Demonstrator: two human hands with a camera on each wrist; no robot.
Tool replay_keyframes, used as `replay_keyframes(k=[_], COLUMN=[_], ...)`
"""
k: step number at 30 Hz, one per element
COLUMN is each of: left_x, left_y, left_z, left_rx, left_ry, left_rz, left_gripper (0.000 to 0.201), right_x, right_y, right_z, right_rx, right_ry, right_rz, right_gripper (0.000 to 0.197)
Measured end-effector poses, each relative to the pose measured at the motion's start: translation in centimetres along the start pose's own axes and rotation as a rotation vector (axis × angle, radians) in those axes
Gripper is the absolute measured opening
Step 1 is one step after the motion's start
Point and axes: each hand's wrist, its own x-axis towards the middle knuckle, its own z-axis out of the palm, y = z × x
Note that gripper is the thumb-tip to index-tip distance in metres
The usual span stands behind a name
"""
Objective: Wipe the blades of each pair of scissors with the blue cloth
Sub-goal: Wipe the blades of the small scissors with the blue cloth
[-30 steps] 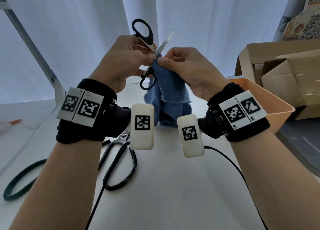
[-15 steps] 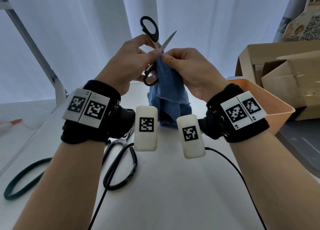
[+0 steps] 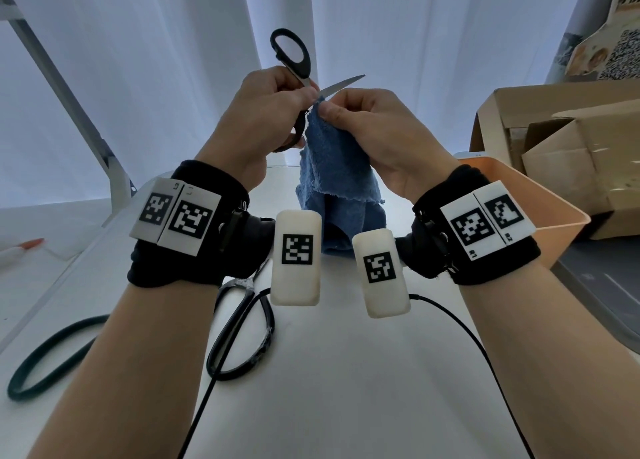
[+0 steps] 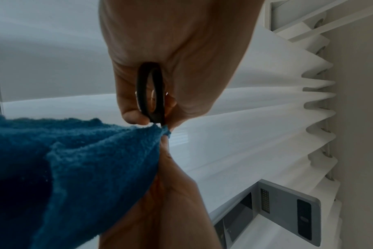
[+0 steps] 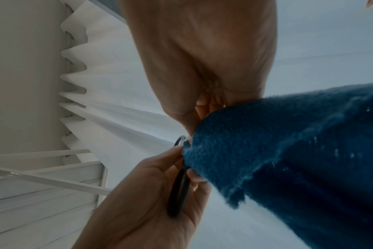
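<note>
Head view: both hands clenched, left [image 3: 263, 119] on splayed black-handled scissors [image 3: 298, 74], right [image 3: 374, 129] on blue cloth [image 3: 336, 178].

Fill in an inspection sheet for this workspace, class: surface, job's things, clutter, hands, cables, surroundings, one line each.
Surface: white table, bare in the middle.
Job's things: open black-handled scissors held up, one blade free; blue cloth hanging from the other blade down to the table; second scissors lying on the table.
Clutter: orange bin at right; red-tipped pen at left.
Hands: left hand grips the scissors near the pivot; right hand pinches the cloth.
Cables: black cable; dark green loop.
Surroundings: white curtain; cardboard boxes.
</note>
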Motion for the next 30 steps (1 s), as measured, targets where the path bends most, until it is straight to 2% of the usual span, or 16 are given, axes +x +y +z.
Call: replay_keyframes(k=[3,7,10,13,15,18,24,28,30], left_x=[0.0,0.3,0.5,0.5,0.2,0.0,-0.1,-0.2,-0.3], left_y=[0.1,0.1,0.0,-0.3,-0.3,-0.1,-0.3,-0.2,-0.2], left_z=[-0.1,-0.8,-2.3,-3.4,-3.3,-2.5,-1.5,-1.4,-1.2], left_rx=[-0.02,-0.085,-0.107,-0.052,-0.037,0.019,0.069,0.066,0.059], left_ry=[0.052,0.194,0.281,0.198,0.125,0.062,-0.003,-0.009,-0.029], left_rz=[-0.001,-0.004,0.005,0.001,0.005,0.015,0.017,0.02,0.02], left_gripper=[0.01,0.01,0.011,0.011,0.01,0.008,0.014,0.015,0.014], right_x=[0.1,0.0,0.3,0.5,0.5,0.4,0.2,-0.1,-0.1], right_y=[0.1,0.2,0.6,0.9,0.8,0.9,-0.1,-0.1,0.1], right_z=[0.0,-0.3,-0.8,-1.8,-2.3,-2.3,-1.4,-1.1,-0.9], right_rx=[0.004,-0.026,-0.06,0.055,0.172,0.357,0.617,0.669,0.735], right_ry=[-0.001,0.006,0.129,0.302,0.33,0.248,0.009,-0.029,-0.011], right_rz=[0.021,0.076,0.137,0.17,0.169,0.152,0.182,0.148,0.141], right_gripper=[0.018,0.023,0.026,0.026,0.02,0.014,0.015,0.014,0.028])
